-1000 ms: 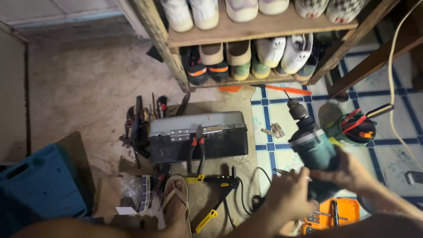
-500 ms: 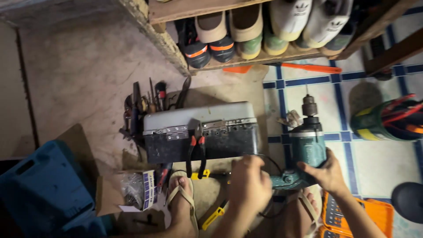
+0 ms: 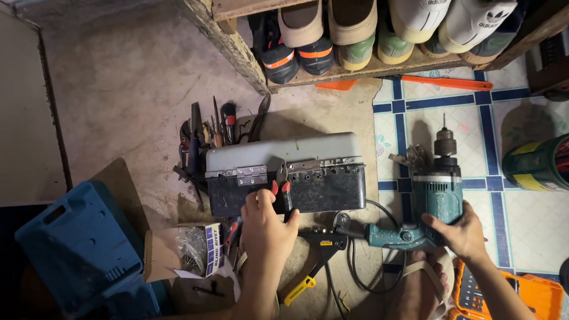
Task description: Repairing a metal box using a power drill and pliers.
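My right hand (image 3: pixel 459 231) grips the teal drill (image 3: pixel 430 204) lying on the floor tiles (image 3: pixel 533 207). My left hand (image 3: pixel 267 228) closes around the red-handled pliers (image 3: pixel 280 188) resting against the grey toolbox (image 3: pixel 284 175). Beyond it lie loose tools (image 3: pixel 213 127), then shoes (image 3: pixel 355 35) on a shelf.

Teal drill (image 3: pixel 437 198), grey-lidded black toolbox (image 3: pixel 285 173), blue-lined white tiles (image 3: pixel 474 124), blue case (image 3: pixel 77 249)
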